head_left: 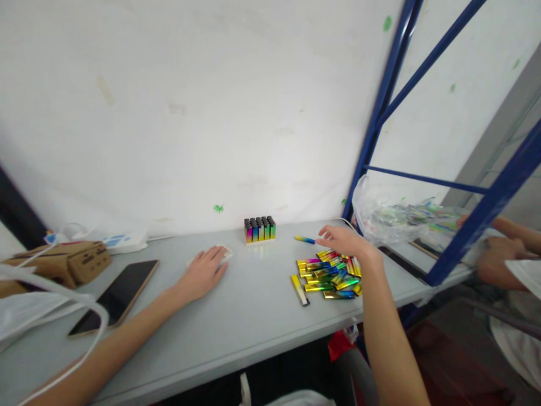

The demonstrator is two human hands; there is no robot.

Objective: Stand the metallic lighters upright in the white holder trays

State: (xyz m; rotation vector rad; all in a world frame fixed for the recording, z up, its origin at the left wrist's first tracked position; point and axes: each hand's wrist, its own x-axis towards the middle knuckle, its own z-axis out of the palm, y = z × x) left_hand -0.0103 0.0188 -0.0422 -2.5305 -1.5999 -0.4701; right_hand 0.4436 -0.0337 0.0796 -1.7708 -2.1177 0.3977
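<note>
My left hand (pixel 205 272) lies flat on the grey table (pixel 236 321), fingers stretched out over a small white object (pixel 226 252). My right hand (pixel 344 241) hovers with spread fingers above a heap of shiny rainbow-coloured lighters (pixel 327 276), close to a single lighter (pixel 304 239) lying apart by the wall. Another single lighter (pixel 300 290) rests left of the heap. A small tray of upright lighters (pixel 259 229) stands against the wall between my hands.
A phone (pixel 116 296) and a cardboard box (pixel 63 262) sit at the left, with a white power strip (pixel 120 241) behind. A clear plastic bag (pixel 393 217) of lighters lies past the blue rack post (pixel 380 113). Another person's hands (pixel 496 262) work at the right.
</note>
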